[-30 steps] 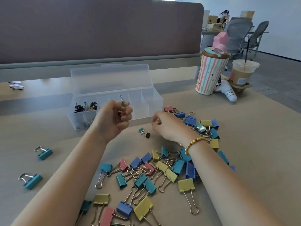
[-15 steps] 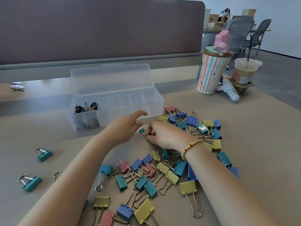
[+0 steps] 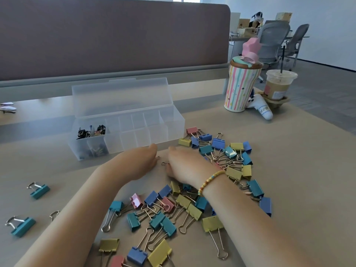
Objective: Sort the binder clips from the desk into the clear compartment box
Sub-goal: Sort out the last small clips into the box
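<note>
The clear compartment box (image 3: 174, 123) stands open on the desk, and its left compartments hold small dark clips (image 3: 92, 130). Just in front of it my left hand (image 3: 139, 162) and my right hand (image 3: 185, 166) lie palm down, close together, fingers curled onto the desk. A wire loop of a small binder clip (image 3: 164, 163) pokes out at my right thumb. Another small clip's wire loop (image 3: 158, 157) shows at my left fingertips. The clips' bodies are hidden under the hands. A pile of coloured binder clips (image 3: 218, 144) spreads right of my hands and under my right forearm.
Two teal clips (image 3: 39, 190) lie apart at the left edge. A striped tumbler (image 3: 242, 87), an iced coffee cup (image 3: 278, 85) and a white toy (image 3: 263, 109) stand at the back right. A brown partition (image 3: 115, 39) closes the desk's far side.
My left hand came down from the box to the desk and curled its fingers. Both hands have closed in over the two small clips in front of the box.
</note>
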